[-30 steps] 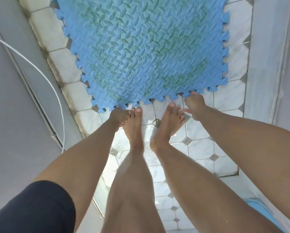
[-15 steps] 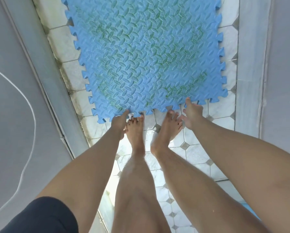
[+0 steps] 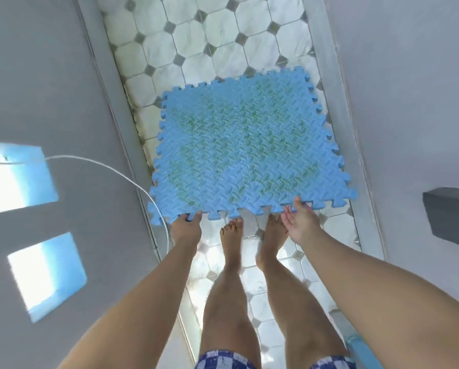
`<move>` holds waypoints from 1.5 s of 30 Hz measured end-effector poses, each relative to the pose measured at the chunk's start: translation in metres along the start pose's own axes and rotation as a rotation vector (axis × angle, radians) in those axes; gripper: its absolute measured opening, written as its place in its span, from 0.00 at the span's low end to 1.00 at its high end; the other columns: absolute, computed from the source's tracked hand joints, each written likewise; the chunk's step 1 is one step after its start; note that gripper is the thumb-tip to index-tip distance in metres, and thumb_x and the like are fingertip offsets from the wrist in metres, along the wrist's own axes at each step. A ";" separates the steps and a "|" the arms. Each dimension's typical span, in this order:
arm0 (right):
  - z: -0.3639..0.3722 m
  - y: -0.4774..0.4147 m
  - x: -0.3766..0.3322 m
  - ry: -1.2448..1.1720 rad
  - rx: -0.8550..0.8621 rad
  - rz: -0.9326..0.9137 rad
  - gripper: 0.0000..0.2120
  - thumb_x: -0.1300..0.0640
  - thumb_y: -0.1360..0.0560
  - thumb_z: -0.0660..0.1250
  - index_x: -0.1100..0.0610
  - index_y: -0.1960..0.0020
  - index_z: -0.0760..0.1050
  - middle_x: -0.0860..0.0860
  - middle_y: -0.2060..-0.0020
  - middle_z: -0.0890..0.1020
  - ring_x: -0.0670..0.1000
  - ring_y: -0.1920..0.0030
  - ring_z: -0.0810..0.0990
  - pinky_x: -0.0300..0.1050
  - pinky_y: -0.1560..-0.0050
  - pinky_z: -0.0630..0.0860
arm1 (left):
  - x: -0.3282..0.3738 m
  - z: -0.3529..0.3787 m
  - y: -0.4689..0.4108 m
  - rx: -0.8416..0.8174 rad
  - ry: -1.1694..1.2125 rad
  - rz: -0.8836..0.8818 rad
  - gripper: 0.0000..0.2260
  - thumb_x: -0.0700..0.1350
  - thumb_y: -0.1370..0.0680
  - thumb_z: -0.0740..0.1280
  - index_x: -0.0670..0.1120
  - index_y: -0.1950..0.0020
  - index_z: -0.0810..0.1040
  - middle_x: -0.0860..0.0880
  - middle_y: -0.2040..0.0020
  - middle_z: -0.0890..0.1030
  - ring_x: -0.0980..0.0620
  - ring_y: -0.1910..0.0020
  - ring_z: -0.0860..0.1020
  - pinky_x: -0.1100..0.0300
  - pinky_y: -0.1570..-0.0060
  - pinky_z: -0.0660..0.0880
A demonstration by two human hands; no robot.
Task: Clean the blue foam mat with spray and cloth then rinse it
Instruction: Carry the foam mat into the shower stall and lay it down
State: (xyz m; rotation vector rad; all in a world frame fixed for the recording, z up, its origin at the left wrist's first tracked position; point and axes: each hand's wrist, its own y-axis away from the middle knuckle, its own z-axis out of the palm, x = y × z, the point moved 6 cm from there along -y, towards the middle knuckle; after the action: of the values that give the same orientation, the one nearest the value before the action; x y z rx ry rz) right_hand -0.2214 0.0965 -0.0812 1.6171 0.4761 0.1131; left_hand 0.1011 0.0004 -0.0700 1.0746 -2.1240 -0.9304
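Note:
The blue foam mat (image 3: 245, 147), with jigsaw edges and greenish stains across its ridged surface, lies over the tiled floor (image 3: 215, 35) in front of my bare feet. My left hand (image 3: 187, 226) grips its near edge at the left corner. My right hand (image 3: 300, 222) touches the near edge toward the right, fingers spread and palm turned up, thumb at the mat's rim. No spray bottle or cloth is visible.
Grey walls close in on both sides of the narrow tiled strip. A white cord (image 3: 132, 177) curves across the left wall beside two bright openings (image 3: 15, 177). A dark grey ledge (image 3: 451, 217) juts from the right wall. Something blue (image 3: 364, 350) sits at the lower right.
The view has pulled back, so the whole mat and more floor show. Both hands stay at the mat's near edge; its near edge looks lifted off the tiles.

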 end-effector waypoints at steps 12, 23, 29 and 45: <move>-0.073 0.164 0.034 -0.367 0.138 0.083 0.18 0.59 0.19 0.70 0.63 0.32 0.71 0.61 0.40 0.78 0.61 0.41 0.82 0.54 0.50 0.85 | 0.094 -0.098 0.118 -0.093 -0.561 0.307 0.28 0.58 0.21 0.68 0.40 0.28 0.77 0.42 0.35 0.83 0.40 0.37 0.81 0.47 0.34 0.76; -0.189 0.260 0.184 -0.875 0.302 0.157 0.07 0.64 0.16 0.62 0.58 0.53 0.69 0.64 0.28 0.73 0.59 0.51 0.81 0.51 0.65 0.84 | 0.104 -0.072 0.234 -0.277 -1.026 0.693 0.16 0.52 0.21 0.69 0.41 0.61 0.76 0.49 0.69 0.74 0.48 0.67 0.74 0.59 0.72 0.65; -0.268 0.297 0.270 -0.961 0.344 0.143 0.10 0.64 0.16 0.59 0.56 0.55 0.67 0.60 0.35 0.71 0.52 0.51 0.79 0.41 0.67 0.83 | 0.049 -0.012 0.306 -0.333 -1.374 0.821 0.16 0.54 0.22 0.68 0.45 0.63 0.72 0.49 0.63 0.75 0.44 0.56 0.75 0.57 0.55 0.71; -0.340 0.334 0.337 -1.381 0.468 0.192 0.12 0.66 0.17 0.59 0.54 0.56 0.66 0.51 0.54 0.72 0.51 0.57 0.76 0.42 0.68 0.83 | -0.025 0.054 0.384 -0.477 -1.730 1.170 0.22 0.54 0.16 0.62 0.45 0.66 0.70 0.50 0.67 0.71 0.47 0.61 0.74 0.56 0.68 0.64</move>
State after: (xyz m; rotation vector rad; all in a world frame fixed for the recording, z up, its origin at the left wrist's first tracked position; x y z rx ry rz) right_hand 0.0427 0.5262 0.2117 1.7720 -0.7700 -0.9819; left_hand -0.0955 0.2052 0.1961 -1.7529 -2.5310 -1.6719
